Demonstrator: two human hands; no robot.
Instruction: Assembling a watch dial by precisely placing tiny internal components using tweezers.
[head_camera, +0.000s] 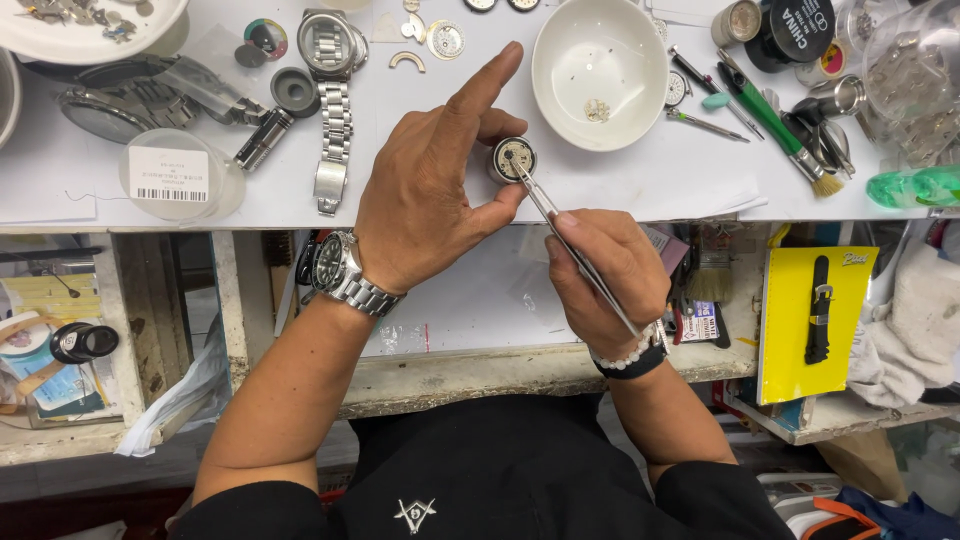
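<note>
Left hand (430, 190) pinches the round watch movement (511, 158) between thumb and middle finger, just left of the white bowl (600, 70). Right hand (608, 270) grips tweezers (570, 240), tips touching the movement.

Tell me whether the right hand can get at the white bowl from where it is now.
Probably yes. The right hand holds tweezers, but the white bowl sits just beyond it on the bench with nothing between; only the tweezers occupy its fingers.

White worktop (620, 195), worn wooden shelf (480, 370) beneath, evenly lit
</note>
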